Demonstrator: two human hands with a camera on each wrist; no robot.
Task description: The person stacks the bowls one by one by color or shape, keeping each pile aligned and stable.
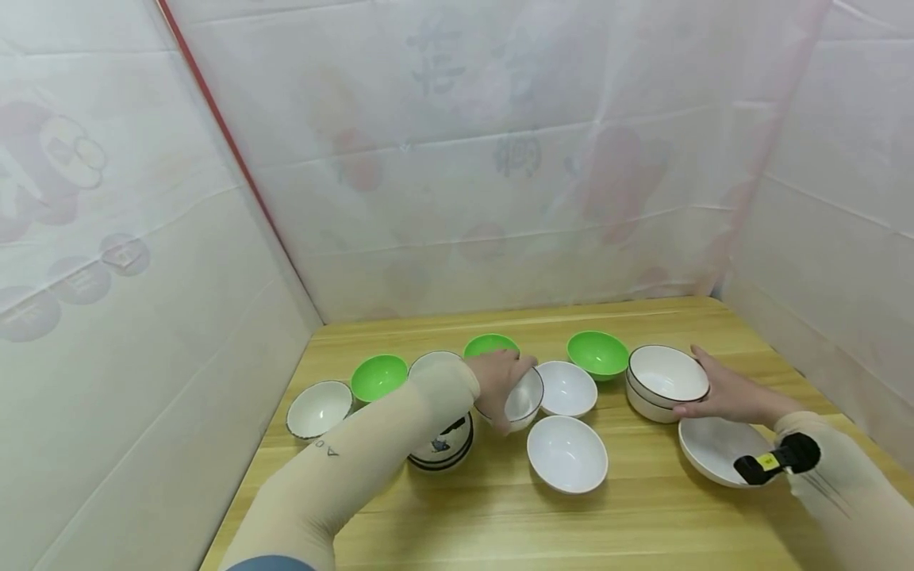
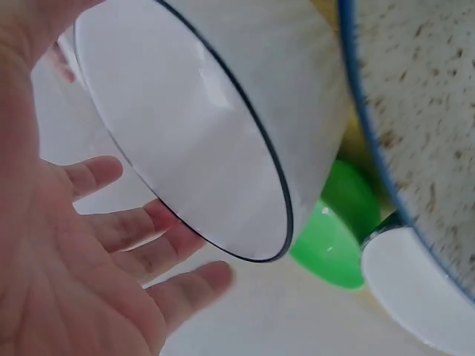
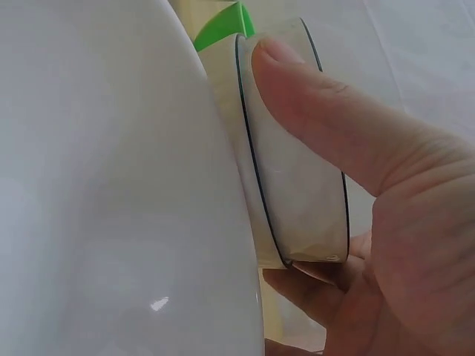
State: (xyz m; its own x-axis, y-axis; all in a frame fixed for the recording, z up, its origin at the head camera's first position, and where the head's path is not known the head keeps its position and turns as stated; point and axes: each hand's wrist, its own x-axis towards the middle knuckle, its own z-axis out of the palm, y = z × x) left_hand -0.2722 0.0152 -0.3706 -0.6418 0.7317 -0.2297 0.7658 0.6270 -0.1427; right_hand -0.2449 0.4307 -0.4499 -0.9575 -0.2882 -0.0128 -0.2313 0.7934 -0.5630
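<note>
Bowl [image 1: 527, 399] is spanned at the rim by my left grip [image 1: 498, 387]; round, it gives me no long axis. Rightward of that grip, past a white bowl [image 1: 569, 388], my right grip [image 1: 731, 394] holds the top bowl [image 1: 667, 373] of two, thumb against its wall. My left sleeve [image 1: 357, 452] partly hides bowls just beside the left grip; I can't tell whether the spanned one touches the table [image 1: 643, 507].
</note>
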